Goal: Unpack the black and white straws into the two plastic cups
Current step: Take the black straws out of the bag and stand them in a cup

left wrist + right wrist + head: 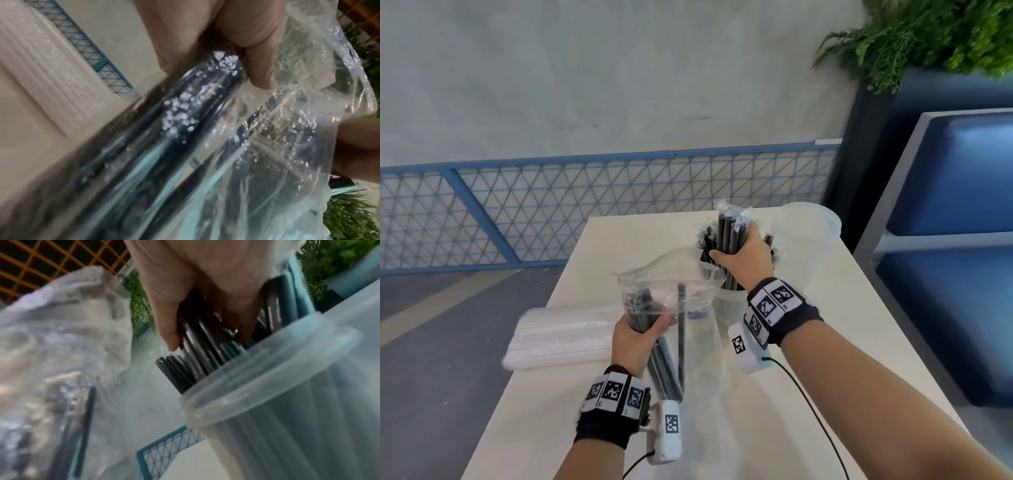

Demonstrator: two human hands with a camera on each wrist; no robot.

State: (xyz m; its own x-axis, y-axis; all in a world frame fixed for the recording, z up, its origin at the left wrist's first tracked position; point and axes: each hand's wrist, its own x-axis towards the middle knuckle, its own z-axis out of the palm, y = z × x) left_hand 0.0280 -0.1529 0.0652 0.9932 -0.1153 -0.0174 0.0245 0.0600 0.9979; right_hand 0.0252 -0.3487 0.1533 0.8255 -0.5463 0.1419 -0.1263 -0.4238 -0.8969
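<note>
My right hand (743, 255) has its grip clenched around a bundle of black straws (726, 236); their lower ends stand in the near plastic cup (729, 301). From the head view my wrist hides most of that cup; the right wrist view shows its rim (267, 369) and the straws entering it, though blurred. Bits of clear wrap cling to the straw tops.

My left hand (637, 337) grips the clear plastic bag (671, 274) together with the remaining black straws (664, 359) inside it, held above the surface (571, 394). One straw (681, 329) stands apart from the bundle in the bag. The left wrist view is heavily smeared; only dark straws behind glinting film (308, 113) and my fingers (259, 65) can be made out.

The second plastic cup (804, 233) stands just beside my right hand, partly behind it. The pack of white straws (561, 339) lies on the surface, left of the bag, its near edge blurred.
</note>
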